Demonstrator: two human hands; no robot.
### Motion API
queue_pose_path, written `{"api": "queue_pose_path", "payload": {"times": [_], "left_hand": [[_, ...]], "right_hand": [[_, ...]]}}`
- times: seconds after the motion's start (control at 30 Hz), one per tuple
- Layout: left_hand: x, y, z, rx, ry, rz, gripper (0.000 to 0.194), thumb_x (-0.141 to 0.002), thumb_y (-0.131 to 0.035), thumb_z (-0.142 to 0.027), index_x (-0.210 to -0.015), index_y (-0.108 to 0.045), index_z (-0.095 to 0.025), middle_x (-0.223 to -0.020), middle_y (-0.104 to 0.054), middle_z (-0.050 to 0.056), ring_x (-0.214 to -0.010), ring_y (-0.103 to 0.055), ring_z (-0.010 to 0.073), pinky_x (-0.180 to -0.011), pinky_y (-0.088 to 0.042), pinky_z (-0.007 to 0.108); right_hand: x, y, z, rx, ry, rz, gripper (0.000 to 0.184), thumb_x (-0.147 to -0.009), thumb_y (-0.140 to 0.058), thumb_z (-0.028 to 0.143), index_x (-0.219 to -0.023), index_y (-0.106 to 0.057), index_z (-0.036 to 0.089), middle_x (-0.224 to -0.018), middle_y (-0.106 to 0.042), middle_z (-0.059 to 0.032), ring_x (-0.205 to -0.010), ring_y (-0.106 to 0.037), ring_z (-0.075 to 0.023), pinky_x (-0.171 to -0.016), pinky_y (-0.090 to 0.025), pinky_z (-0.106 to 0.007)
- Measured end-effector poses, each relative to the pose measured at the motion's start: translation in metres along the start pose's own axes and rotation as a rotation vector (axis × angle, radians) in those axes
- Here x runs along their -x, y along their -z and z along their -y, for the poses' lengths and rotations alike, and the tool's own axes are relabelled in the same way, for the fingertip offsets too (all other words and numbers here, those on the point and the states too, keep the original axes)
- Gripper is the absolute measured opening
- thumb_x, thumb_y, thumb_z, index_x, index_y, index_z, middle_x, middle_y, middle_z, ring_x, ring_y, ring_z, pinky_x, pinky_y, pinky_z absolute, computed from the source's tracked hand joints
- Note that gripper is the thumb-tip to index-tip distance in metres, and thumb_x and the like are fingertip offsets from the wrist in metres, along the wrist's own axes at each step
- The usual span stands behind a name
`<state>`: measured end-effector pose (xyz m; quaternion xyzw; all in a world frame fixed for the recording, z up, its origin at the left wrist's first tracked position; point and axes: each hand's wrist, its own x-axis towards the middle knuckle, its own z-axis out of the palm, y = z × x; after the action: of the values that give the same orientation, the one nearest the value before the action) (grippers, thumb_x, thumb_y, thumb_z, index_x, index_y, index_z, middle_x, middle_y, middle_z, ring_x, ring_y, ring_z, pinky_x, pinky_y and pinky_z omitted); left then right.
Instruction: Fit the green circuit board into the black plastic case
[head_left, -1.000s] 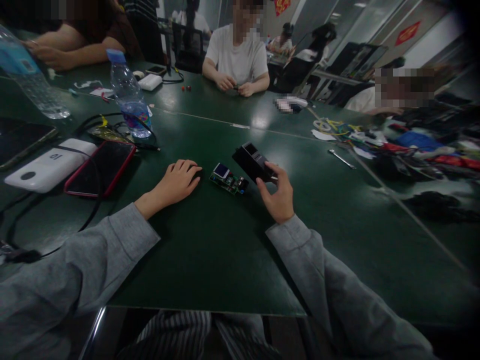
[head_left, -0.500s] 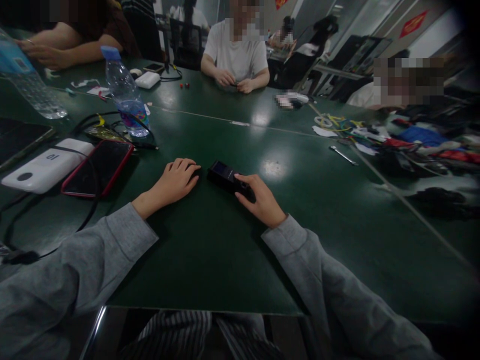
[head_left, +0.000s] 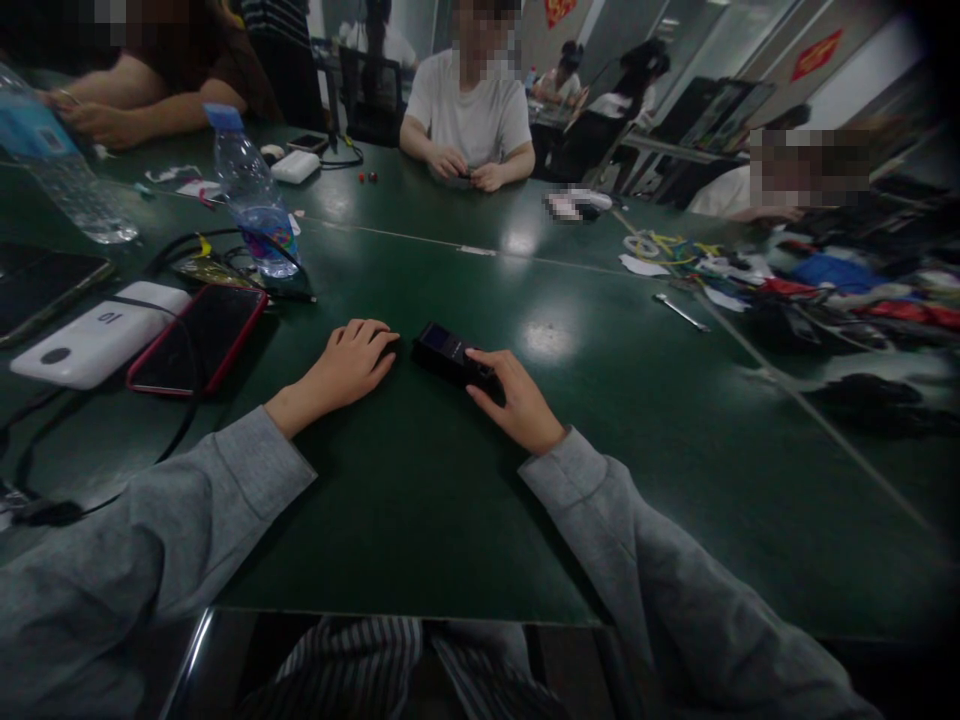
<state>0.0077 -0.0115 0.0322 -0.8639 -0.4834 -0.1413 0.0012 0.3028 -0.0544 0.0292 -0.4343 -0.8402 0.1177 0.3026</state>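
A black handheld device with a small screen (head_left: 441, 343) lies on the green table, its screen end toward my left hand. My right hand (head_left: 521, 398) grips the device's near right end, fingers and thumb on its two sides; part of that end is hidden under the fingers. My left hand (head_left: 351, 362) rests palm down on the tabletop, fingers loosely stretched out and holding nothing. Its fingertips stop just short of the device, with a small gap between.
To the left lie a red-edged phone (head_left: 199, 338), a white power bank (head_left: 97, 345) and black cables. Behind them stand two plastic bottles, the nearer one (head_left: 259, 205) blue-capped. A wrench (head_left: 681, 312) and a heap of cables (head_left: 840, 280) lie right. A person (head_left: 469, 115) sits opposite.
The whole view has shifted very slightly. Both hands and the device keep their places relative to each other.
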Motion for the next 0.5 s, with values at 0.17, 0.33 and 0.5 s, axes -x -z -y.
{"api": "queue_pose_path", "payload": {"times": [0.17,0.33,0.5], "left_hand": [[0.0005,-0.0004,0.0013,0.005,-0.003,-0.001,0.043,-0.102,-0.038,-0.036,-0.138,-0.053,-0.019,-0.140,-0.052,0.014,-0.129,-0.045,0.0323,-0.103,-0.041,0.052],[0.0007,-0.0018,0.0026,0.014,-0.005,-0.002,0.044,-0.101,-0.038,-0.037,-0.139,-0.053,-0.019,-0.140,-0.052,0.015,-0.128,-0.045,0.0324,-0.103,-0.041,0.052],[0.0006,-0.0014,0.0023,0.011,-0.002,-0.003,0.044,-0.101,-0.038,-0.037,-0.139,-0.053,-0.020,-0.139,-0.052,0.014,-0.128,-0.045,0.0322,-0.102,-0.042,0.052]], "right_hand": [[-0.0001,0.0006,0.0009,-0.005,-0.017,0.006,0.049,-0.095,-0.056,0.033,-0.142,-0.045,0.027,-0.125,-0.058,-0.0113,-0.111,-0.060,-0.0285,-0.095,-0.053,-0.050],[-0.0002,0.0011,0.0012,-0.006,-0.016,0.014,0.052,-0.094,-0.057,0.031,-0.144,-0.044,0.027,-0.126,-0.057,-0.0116,-0.112,-0.059,-0.0287,-0.095,-0.054,-0.050],[-0.0001,0.0015,0.0012,-0.001,-0.014,0.018,0.053,-0.094,-0.056,0.031,-0.145,-0.043,0.029,-0.124,-0.057,-0.0112,-0.111,-0.060,-0.0289,-0.095,-0.054,-0.051]]}}
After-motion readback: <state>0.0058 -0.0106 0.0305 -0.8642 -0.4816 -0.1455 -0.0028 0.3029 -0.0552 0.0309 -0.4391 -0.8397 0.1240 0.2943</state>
